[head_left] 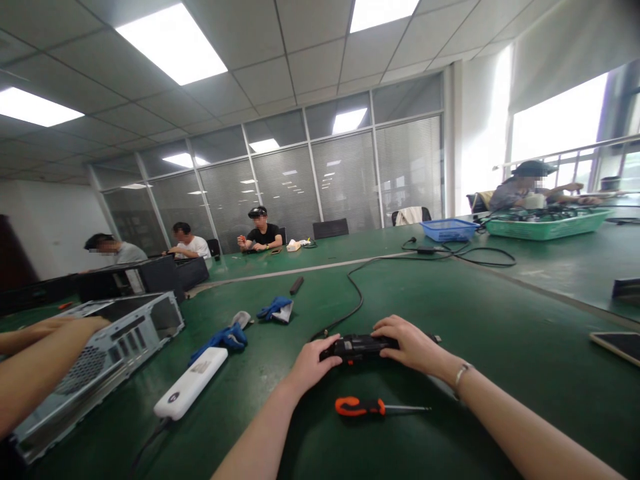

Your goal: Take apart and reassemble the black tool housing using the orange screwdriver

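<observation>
Both my hands rest on a flat black device point(361, 345) lying on the green table point(500, 347). My left hand point(313, 363) grips its left end with curled fingers. My right hand point(407, 341) covers its right end, fingers wrapped over the top; a bracelet sits on that wrist. A black cable point(357, 293) runs from the device toward the far side. Just in front of my hands lies a screwdriver point(373, 406) with an orange and black handle, untouched.
A white power bank point(190, 383) and blue gloves point(223, 338) point(275, 309) lie to the left. A co-worker's arms point(35, 363) reach over an open computer case point(103, 353). Blue point(449, 230) and green point(547, 227) baskets stand far right. A phone point(617, 345) lies at the right edge. Several people sit around the table.
</observation>
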`<state>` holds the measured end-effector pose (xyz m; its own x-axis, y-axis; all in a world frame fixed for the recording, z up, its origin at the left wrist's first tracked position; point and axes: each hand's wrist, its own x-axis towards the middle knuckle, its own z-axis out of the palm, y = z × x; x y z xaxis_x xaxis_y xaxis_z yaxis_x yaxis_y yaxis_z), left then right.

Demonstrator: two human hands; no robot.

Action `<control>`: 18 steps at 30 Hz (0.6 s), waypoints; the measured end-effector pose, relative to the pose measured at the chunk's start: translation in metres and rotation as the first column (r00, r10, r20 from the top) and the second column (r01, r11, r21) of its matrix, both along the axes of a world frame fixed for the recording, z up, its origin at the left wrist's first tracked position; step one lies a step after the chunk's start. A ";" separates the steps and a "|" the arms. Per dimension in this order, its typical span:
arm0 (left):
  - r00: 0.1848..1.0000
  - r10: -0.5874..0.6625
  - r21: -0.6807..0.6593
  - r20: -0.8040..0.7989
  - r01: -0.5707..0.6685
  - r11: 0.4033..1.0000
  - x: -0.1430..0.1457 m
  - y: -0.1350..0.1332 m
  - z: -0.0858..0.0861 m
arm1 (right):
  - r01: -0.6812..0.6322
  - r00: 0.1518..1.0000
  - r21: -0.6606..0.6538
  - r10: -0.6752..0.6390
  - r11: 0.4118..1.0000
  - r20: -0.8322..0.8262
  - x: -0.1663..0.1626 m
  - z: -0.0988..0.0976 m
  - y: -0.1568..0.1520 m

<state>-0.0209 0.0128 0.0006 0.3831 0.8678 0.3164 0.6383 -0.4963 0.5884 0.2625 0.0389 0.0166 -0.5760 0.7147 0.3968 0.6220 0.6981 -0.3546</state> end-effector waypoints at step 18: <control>0.999 -0.010 -0.019 0.053 0.011 1.000 -0.001 0.002 -0.002 | -0.026 1.000 -0.002 0.026 1.000 -0.001 0.001 -0.004 0.001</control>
<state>-0.0217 0.0147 -0.0016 0.3753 0.8700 0.3196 0.6013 -0.4910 0.6304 0.2635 0.0404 0.0121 -0.5942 0.7001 0.3959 0.6030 0.7135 -0.3568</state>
